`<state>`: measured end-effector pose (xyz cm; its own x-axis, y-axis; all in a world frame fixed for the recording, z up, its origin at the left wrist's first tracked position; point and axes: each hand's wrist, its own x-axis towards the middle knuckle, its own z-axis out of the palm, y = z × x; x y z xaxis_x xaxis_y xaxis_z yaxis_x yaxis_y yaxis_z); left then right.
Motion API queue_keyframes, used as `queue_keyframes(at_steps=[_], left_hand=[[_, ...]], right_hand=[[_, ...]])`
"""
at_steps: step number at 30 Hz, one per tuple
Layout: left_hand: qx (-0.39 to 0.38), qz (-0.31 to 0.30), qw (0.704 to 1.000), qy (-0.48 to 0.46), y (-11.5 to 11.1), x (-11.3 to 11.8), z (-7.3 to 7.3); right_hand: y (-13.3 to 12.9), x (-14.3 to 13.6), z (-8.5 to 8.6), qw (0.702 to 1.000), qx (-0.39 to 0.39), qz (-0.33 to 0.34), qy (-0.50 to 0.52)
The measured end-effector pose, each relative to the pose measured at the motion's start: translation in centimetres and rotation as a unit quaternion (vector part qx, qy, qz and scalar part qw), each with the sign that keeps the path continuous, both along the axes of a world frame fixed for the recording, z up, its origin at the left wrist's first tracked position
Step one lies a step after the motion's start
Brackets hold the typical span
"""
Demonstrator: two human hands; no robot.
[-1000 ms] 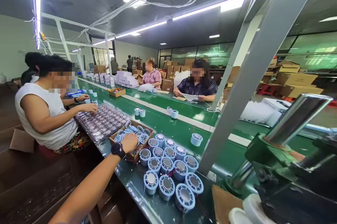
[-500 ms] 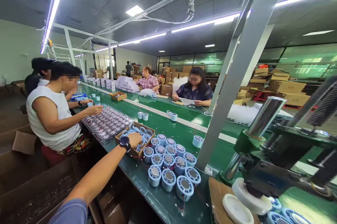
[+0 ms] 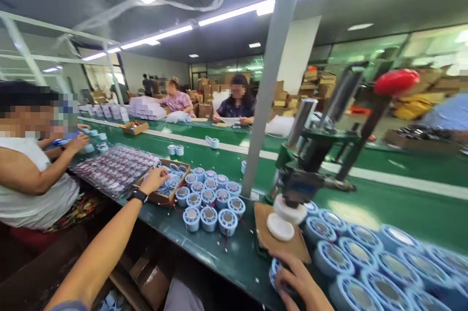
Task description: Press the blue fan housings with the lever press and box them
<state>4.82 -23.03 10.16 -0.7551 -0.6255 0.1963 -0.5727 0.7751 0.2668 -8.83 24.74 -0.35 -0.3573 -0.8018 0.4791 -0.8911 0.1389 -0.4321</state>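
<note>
My left hand (image 3: 155, 180), with a dark watch on its wrist, reaches over a cardboard box (image 3: 158, 198) of light blue rings (image 3: 175, 177). Its fingers are bent above the rings, and whether they hold one is too small to tell. At the bottom right, my right hand (image 3: 298, 279) has its fingers round a light blue round part (image 3: 275, 272) near the table's front edge. Between the hands stand rows of light blue cups with grey discs (image 3: 208, 217). More such cups (image 3: 334, 256) stand to the right of my right hand.
A hand press (image 3: 302, 184) with a red knob stands over a white round pad (image 3: 280, 226) on brown board. A grey post (image 3: 268, 77) rises beside it. One person sits close at the left, by bagged parts (image 3: 117, 167); two others are across the green table.
The view has swung to the right. My right hand has come into view at a blue part. My left hand stays at the box of rings.
</note>
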Motion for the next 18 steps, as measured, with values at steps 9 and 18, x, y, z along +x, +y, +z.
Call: queue_keyframes(at_steps=[9, 18], left_hand=[[-0.078, 0.105, 0.974, 0.186, 6.5, -1.9, 1.2], [0.076, -0.287, 0.947, 0.119, 29.0, -2.8, -10.4]], right_hand=[[-0.8, 2.4, -1.0, 0.976, -0.125, -0.129, -0.12], [0.4, 3.0, -0.6, 0.976, -0.122, -0.136, -0.121]])
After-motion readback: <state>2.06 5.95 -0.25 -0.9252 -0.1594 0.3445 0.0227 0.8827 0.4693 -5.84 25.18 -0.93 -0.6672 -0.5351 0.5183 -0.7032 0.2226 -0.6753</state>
